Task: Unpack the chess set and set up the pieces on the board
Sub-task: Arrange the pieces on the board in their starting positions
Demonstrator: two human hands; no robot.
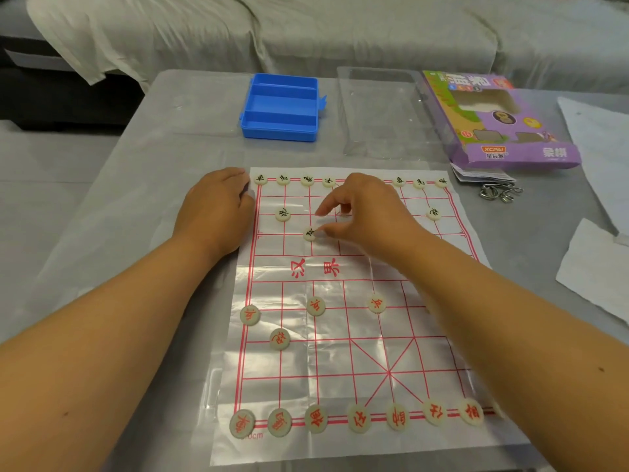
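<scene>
R hand (pixel 366 212) is over the black half of the board (pixel 343 356), thumb tip touching a black soldier piece (pixel 310 234) on the far pawn row, index finger lifted and bent above it – fingers loosely curled, not clearly pinching; looks like the piece is just being seated. L hand (pixel 218 209) sits at 9 o'clock of that piece, off the board's far-left corner, fingers curled under; something pale shows at the fingertips, prob spare pieces, can't tell for sure.

Doing it well: nudge the soldier so it centres on the line crossing, w/ light pressure – the sheet is thin plastic and creased, a push could drag it and shift the cannon (pixel 282 214) at 11 o'clock. Black back row (pixel 306 180) is at 12, red pieces (pixel 315 306) at 6. The other pawn points I can see look empty, so feed the next piece from L to R. Blue box (pixel 280 107) at 12, beyond the board.
</scene>
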